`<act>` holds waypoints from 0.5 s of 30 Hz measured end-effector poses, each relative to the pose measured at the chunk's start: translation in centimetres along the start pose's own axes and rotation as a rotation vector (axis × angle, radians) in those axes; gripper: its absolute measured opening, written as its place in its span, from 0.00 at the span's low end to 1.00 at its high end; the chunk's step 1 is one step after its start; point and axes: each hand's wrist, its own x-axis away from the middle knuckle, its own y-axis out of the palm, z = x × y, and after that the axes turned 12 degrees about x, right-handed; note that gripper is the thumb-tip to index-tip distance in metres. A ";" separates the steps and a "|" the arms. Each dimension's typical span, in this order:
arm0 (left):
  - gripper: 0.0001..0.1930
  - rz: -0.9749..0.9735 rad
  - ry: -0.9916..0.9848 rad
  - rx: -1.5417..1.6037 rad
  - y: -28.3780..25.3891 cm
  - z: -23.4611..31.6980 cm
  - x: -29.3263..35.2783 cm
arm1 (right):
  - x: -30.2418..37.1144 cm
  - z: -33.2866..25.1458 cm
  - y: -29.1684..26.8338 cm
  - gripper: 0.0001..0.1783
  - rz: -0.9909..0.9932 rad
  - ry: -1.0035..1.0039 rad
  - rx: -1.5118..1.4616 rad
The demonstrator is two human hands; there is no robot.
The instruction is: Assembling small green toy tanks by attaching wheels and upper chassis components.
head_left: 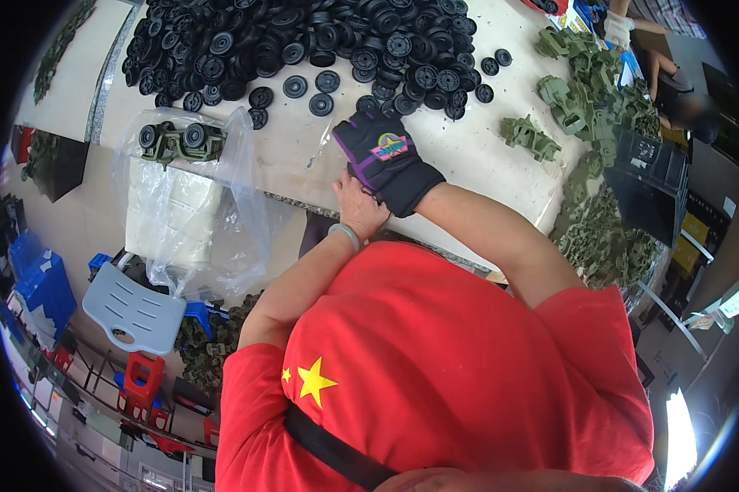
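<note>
My right hand point(382, 156) wears a black glove with purple trim and a star patch, over the table's near edge. Its fingers bend downward and their tips are hidden. Bare and with a pale bangle at the wrist, my left hand point(361, 207) is pressed against the underside of the glove's palm edge. The left fingers look curled, partly covered by the glove; what they hold, if anything, is out of sight. Beyond both hands lie loose black toy wheels point(321, 104) in front of a big heap of them point(328, 37).
A green toy vehicle with black wheels point(182, 141) rests on a clear plastic bag point(246, 189) at the left table edge. Olive-green plastic parts point(578, 90) pile up at right, near a black crate point(648, 172). A grey chair point(131, 307) stands lower left. Another person is at far right.
</note>
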 end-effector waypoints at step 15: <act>0.36 -0.388 0.083 -0.224 -1.2 5.7 -2.9 | 8.4 2.3 -1.1 0.21 0.033 0.302 -0.188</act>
